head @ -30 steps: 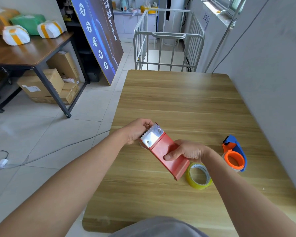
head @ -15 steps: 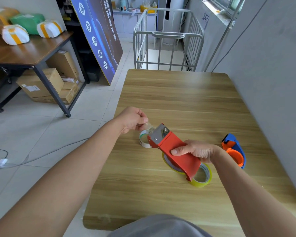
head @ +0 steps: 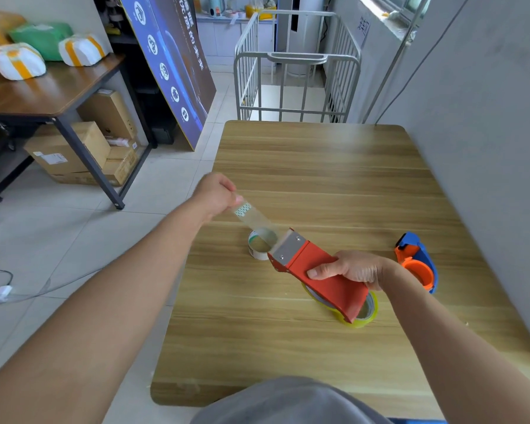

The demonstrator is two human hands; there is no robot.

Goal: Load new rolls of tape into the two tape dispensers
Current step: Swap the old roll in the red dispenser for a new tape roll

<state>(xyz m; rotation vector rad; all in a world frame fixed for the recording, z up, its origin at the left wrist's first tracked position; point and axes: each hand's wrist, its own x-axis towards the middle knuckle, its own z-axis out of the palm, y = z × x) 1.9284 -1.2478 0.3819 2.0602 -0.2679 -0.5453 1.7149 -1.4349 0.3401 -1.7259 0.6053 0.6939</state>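
Note:
My right hand grips a red tape dispenser with a metal blade plate, held above the wooden table. My left hand pinches the end of a clear tape strip that runs taut to the dispenser's front. A white-cored tape roll lies flat on the table below the strip. A yellowish tape roll lies under the dispenser's rear, partly hidden. A blue and orange tape dispenser lies on its side at the right.
A grey wall runs along the table's right edge. Beyond the far end stands a metal cage cart. A blue sign board, a second table with wrapped parcels and cardboard boxes stand at the left.
My left hand has moved up and to the left, drawing a length of clear tape out of the red dispenser. The dispenser has turned and dropped lower in my right hand.

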